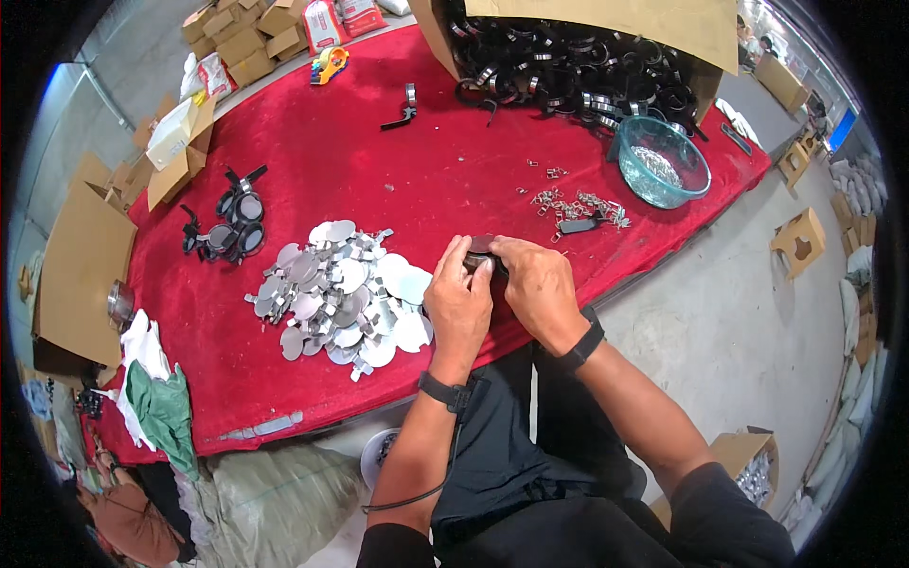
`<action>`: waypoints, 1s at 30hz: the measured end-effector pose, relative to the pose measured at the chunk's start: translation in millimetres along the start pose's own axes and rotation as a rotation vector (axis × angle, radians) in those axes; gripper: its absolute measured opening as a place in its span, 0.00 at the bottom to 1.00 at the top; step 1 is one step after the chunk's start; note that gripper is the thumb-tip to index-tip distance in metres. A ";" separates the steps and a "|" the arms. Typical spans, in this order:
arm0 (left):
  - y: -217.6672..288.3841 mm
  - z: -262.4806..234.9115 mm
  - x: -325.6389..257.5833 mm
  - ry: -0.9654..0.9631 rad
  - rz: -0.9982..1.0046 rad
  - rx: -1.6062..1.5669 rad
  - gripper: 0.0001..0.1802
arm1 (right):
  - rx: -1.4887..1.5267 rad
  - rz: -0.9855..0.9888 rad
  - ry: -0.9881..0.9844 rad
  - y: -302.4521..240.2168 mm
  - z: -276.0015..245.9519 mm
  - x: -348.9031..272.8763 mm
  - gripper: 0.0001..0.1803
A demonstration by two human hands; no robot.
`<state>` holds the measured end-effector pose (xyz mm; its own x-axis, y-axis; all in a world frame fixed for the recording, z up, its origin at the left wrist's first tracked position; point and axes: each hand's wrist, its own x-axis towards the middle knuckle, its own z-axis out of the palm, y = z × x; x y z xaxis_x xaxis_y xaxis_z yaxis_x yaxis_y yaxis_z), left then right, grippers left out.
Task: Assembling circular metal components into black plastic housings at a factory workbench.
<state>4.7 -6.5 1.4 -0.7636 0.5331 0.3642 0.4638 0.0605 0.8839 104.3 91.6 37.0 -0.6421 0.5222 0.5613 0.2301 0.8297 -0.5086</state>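
Between both hands, close to the red table's near edge, is a small dark round piece with a flat reddish-brown top (482,243). The fingers and thumb of my left hand (458,308) close on its left side. My right hand (542,289) grips it from the right, fingertips over the top; much of the piece is hidden. Just left of my hands lies a heap of silver metal discs with tabs (350,289). Small metal clips (582,206) are scattered beyond my right hand, and a dark flat piece (579,226) lies among them.
At the back, a cardboard box (592,11) spills black rings with metal bands (568,71). A teal bowl (632,172) holds small shiny parts. Several black ring pieces with discs (227,225) sit at left, near white and green cloths (159,398). A tape dispenser (329,66) stands far left.
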 end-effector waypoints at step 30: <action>-27.0 -0.2 4.9 -0.021 0.053 0.031 0.18 | 0.025 -0.192 -0.038 -7.9 1.4 6.6 0.05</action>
<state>-11.6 -5.6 -20.6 -0.7281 0.5539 0.4037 0.5174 0.0580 0.8538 97.3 88.2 43.8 -0.6995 0.3464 0.6250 0.0824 0.9079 -0.4110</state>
